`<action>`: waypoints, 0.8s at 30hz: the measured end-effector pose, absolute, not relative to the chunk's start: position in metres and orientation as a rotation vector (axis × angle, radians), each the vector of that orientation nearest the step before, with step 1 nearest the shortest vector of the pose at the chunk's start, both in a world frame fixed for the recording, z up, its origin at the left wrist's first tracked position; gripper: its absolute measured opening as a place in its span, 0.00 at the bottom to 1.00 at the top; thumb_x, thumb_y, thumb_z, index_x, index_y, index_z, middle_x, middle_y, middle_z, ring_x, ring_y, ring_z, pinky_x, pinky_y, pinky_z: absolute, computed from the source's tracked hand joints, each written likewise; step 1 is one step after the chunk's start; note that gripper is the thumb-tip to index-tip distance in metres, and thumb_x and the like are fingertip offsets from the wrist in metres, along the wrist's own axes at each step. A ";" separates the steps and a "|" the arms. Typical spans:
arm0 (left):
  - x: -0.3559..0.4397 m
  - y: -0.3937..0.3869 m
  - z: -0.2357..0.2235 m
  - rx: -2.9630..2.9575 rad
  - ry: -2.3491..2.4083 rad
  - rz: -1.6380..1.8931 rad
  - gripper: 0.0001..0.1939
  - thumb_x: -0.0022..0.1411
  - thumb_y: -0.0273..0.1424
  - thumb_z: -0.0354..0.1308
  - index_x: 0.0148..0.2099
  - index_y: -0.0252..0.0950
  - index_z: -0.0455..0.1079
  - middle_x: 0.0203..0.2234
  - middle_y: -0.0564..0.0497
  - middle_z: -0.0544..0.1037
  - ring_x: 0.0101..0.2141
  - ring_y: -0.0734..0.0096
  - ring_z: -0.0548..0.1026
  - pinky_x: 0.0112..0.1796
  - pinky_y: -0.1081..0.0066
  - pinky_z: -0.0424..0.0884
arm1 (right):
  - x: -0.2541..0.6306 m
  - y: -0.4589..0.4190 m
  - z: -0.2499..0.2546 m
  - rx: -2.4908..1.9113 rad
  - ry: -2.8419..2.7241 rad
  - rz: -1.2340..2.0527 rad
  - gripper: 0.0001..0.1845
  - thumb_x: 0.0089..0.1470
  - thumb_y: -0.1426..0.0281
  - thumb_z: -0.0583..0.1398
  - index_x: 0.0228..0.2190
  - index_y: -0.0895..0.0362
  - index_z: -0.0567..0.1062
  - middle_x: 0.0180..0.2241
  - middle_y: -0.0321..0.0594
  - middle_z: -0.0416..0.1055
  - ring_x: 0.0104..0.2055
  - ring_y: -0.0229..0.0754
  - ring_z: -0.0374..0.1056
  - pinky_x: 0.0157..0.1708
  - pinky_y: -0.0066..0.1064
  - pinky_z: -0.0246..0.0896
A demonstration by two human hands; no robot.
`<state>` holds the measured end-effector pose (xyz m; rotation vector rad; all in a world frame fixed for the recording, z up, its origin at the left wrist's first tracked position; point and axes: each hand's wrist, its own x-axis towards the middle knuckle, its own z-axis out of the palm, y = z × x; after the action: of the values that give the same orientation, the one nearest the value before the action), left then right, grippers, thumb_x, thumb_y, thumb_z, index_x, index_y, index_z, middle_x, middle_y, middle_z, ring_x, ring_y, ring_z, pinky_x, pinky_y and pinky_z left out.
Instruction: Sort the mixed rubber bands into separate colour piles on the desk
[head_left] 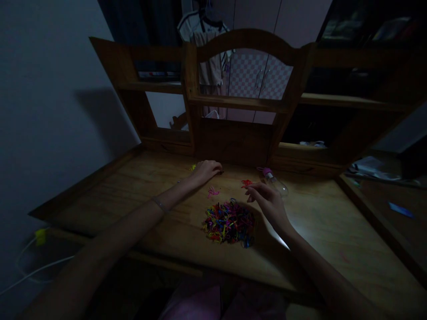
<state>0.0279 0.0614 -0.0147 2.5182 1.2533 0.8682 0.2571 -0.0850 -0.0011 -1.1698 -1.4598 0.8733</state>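
Observation:
A heap of small coloured rubber bands [228, 221] lies in the middle of the wooden desk [140, 195]. My left hand [206, 170] rests far back on the desk with its fingers curled down, something dark at the fingertips. Next to it lie a small yellow cluster [192, 167] and a pink cluster [212, 192] of bands. My right hand [267, 201] hovers just right of the heap, fingers loosely bent and apart. A red cluster [246, 182] sits beyond its fingertips, and a clear bottle with a pink cap [274, 181] lies on its side behind it.
A wooden hutch with shelves [240, 102] rises at the desk's back edge. Papers and a dark object [373, 169] sit at the far right. White cables [30, 262] hang off the left edge. The room is dim.

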 end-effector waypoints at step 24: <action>0.038 -0.031 -0.014 2.501 0.657 0.814 0.08 0.63 0.28 0.55 0.42 0.36 0.75 0.34 0.49 0.77 0.37 0.70 0.74 0.42 0.69 0.68 | 0.277 -0.077 -0.009 -1.116 -2.121 1.055 0.09 0.54 0.66 0.61 0.36 0.54 0.80 0.37 0.41 0.77 0.36 0.40 0.70 0.37 0.32 0.63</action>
<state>0.0378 -0.0307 -0.0140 2.5005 0.6574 0.8145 0.2774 -0.0773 -0.0089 -1.1157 -2.1207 1.0555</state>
